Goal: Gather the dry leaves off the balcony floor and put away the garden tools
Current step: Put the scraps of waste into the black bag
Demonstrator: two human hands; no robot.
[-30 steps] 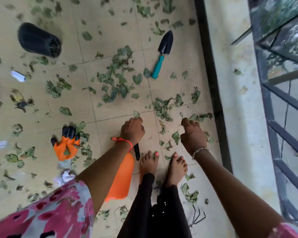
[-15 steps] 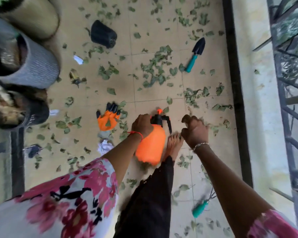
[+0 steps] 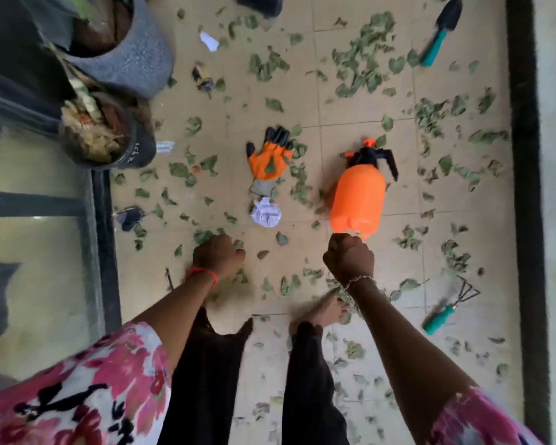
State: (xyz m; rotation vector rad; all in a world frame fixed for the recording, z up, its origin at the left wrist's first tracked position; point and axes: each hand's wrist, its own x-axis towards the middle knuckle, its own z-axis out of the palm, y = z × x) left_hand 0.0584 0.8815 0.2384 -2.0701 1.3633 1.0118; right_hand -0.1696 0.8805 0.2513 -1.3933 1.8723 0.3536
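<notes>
Dry green leaves (image 3: 360, 62) lie scattered over the beige tiled balcony floor (image 3: 344, 107). An orange spray bottle (image 3: 358, 194) with a black pump top rests on the tiles just beyond my right hand (image 3: 350, 256), apart from it. An orange and black garden glove (image 3: 268, 159) lies flat ahead of my left hand (image 3: 220, 255). A teal-handled trowel (image 3: 442, 30) lies at the far right. Near my right forearm is a teal-handled hand rake (image 3: 445, 311). Both hands are closed into fists above the floor, and nothing shows in them.
A grey planter (image 3: 135, 59) and a black pot of dry debris (image 3: 109, 139) stand at the left, by a glass door (image 3: 36, 252). Crumpled white paper (image 3: 265, 213) lies below the glove. A black strip (image 3: 523, 155) borders the floor on the right. My feet and black trousers are below.
The view has swung left and back. The spray bottle, earlier beside my left hand, now sits ahead of my right hand. Both fists have stayed closed.
</notes>
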